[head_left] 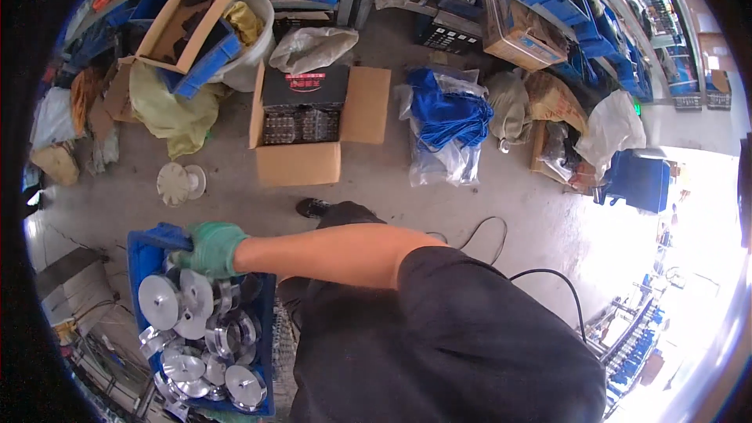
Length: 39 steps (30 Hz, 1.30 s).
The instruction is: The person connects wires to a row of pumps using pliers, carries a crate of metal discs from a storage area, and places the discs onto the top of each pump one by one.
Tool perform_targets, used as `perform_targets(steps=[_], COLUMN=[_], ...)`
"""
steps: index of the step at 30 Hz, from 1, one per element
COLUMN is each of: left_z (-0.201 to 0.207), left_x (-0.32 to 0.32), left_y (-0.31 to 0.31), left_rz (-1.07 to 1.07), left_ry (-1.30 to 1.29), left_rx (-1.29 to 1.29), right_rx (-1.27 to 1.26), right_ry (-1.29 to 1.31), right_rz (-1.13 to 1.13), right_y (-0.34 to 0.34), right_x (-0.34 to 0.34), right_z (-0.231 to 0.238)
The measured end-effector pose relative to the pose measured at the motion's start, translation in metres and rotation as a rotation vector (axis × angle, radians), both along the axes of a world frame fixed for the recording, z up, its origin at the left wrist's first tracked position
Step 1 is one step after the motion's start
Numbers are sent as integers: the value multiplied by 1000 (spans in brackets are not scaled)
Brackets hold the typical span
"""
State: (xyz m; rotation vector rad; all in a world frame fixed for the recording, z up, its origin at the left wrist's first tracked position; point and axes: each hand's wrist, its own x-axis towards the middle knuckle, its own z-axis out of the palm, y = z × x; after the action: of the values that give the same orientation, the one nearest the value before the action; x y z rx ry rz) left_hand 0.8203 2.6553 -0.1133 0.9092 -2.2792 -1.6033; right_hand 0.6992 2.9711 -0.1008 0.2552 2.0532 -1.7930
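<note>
Right hand (pixel 211 251), in a green glove, is closed on the far edge of a rectangular blue plastic bin (pixel 268 348), about midway along; its fingertips are partly hidden, bare forearm reaching across from a short black sleeve (pixel 423 262). Left hand (pixel 227 417) shows only as a sliver of green glove at the bin's near edge, so can't tell how far it's open or whether it has hold. Bin sits left of the body; can't tell what supports it. Inside, shiny silver metal disc-and-hub parts (pixel 160 301) are jumbled, some tilted, larger discs toward the left edge and far left corner, one by the near right corner. Beyond the bin's far edge, a white flanged spool (pixel 174 184) lies on the grey concrete floor (pixel 368 164). Further off, an open brown cardboard box (pixel 298 164) holds dark gridded pieces; well to its right, a bunched blue bag (pixel 446 110) lies on clear plastic wrapping (pixel 446 168). Black shoe (pixel 313 207) shows between bin and box.
</note>
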Motion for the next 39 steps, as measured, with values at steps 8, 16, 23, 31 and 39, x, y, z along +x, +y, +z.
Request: perform_targets(steps=[8,16,23,31,39], left_z=[24,-25,-39,-137,-272], left_x=[-80,-163,-143,-51,53], left_y=[-125,-70,132,378,619], left_rz=[-115,-642,-921,-1121,-1310], left_ry=[81,-118,-133,-311,-484], left_rx=[113,401,381,535,170], right_rx=[107,152,559,121,422], right_ry=[-98,-70,94,-268,-526], right_rz=[-244,-726,-794,-1173,-1185], right_y=[-30,28,147,351,531], right_x=[31,122,258,402,553], right_z=[12,-48,-99,-110,-239])
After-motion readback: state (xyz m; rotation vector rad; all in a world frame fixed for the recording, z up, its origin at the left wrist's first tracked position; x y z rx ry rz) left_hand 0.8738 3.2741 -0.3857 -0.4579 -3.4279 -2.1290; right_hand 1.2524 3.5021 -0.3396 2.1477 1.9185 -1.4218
